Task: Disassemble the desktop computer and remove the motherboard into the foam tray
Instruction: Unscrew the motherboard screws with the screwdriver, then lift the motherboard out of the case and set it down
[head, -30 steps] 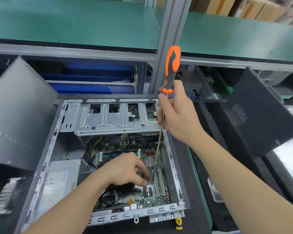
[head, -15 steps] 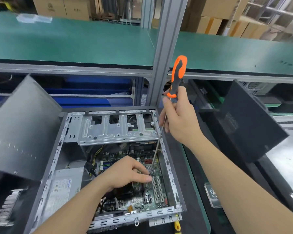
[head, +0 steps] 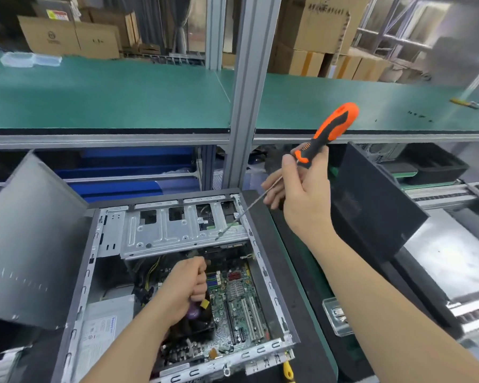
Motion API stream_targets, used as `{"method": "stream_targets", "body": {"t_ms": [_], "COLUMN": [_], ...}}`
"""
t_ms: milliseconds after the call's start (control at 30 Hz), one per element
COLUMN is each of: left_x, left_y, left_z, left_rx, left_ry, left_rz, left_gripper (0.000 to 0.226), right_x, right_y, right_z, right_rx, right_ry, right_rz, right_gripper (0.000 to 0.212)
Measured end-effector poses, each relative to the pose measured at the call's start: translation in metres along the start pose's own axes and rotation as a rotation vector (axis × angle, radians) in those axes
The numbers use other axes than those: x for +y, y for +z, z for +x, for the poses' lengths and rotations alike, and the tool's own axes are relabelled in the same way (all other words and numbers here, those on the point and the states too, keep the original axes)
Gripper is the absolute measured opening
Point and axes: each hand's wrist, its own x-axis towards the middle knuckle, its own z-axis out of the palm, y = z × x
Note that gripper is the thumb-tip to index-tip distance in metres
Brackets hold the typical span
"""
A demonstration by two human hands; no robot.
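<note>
Pulled back from the tip of the screwdriver (head: 327, 131), the left grip (head: 186, 288) now sits fisted over the cooler (head: 199, 324), its contents hidden. Just right of it, the motherboard (head: 238, 299) lies seated in the case (head: 285, 286). Farther off, the right grip (head: 304, 194) clamps the raised screwdriver, its tip over the drive cage (head: 163, 230). Confirm that every screw and cable is free, then lift the board level.

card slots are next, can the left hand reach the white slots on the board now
Probably yes: the left hand is inside the open case beside the white slots, nothing over them, and the screwdriver is held clear above. It would first drop the yellow plug it grips.
</note>
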Motion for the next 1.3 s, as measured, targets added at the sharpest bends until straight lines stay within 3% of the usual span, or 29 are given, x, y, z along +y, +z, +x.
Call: {"method": "stream_targets", "body": {"t_ms": [100,167,300,367,400,467,600,767,833,967,1067,1200,1300], "left_x": [0.008,0.014,0.025,0.032,0.036,0.043,0.044,0.032,0.025,0.006,-0.013,-0.046,-0.076], "left_y": [0.0,0.005,0.023,0.036,0.045,0.061,0.104,0.156,0.175,0.208,0.231,0.266,0.293], "left_z": [0.0,-0.001,-0.006,-0.011,-0.014,-0.02,-0.031,-0.036,-0.04,-0.046,-0.038,-0.013,0.009], "left_rx": [-0.114,-0.187,-0.278,-0.311,-0.318,-0.31,-0.268,-0.167,-0.118,-0.044,-0.005,-0.004,0.018], "left_ry": [-0.187,-0.221,-0.187,-0.166,-0.152,-0.123,-0.103,0.063,0.122,0.186,0.191,0.106,-0.003], "left_rz": [-0.34,-0.399,-0.361,-0.345,-0.333,-0.309,-0.327,-0.225,-0.168,-0.04,0.037,0.088,0.122], "left_gripper": [0.026,0.02,0.014,0.014,0.014,0.014,0.019,0.027,0.029,0.029,0.027,0.026,0.031], "right_x": [-0.014,-0.013,0.031,0.06,0.074,0.105,0.164,0.198,0.205,0.206,0.205,0.197,0.194], "right_y": [-0.006,-0.014,-0.05,-0.077,-0.086,-0.106,-0.131,-0.127,-0.126,-0.124,-0.141,-0.19,-0.23], "right_z": [-0.004,-0.01,-0.032,-0.054,-0.065,-0.088,-0.115,-0.139,-0.149,-0.151,-0.146,-0.13,-0.129], "right_rx": [0.045,0.024,-0.139,-0.322,-0.373,-0.468,-0.766,-0.96,-0.944,-0.968,-0.938,-0.566,-0.366], "right_ry": [-0.156,-0.225,0.041,0.053,0.096,0.184,0.289,0.283,0.221,0.108,0.096,0.479,0.741], "right_rz": [0.002,-0.123,-0.339,-0.511,-0.559,-0.57,-0.638,-0.641,-0.588,-0.624,-0.644,-0.482,-0.466], "right_gripper": [0.012,0.026,0.009,0.021,0.037,0.055,0.036,0.069,0.071,0.043,0.039,0.021,0.025]}}
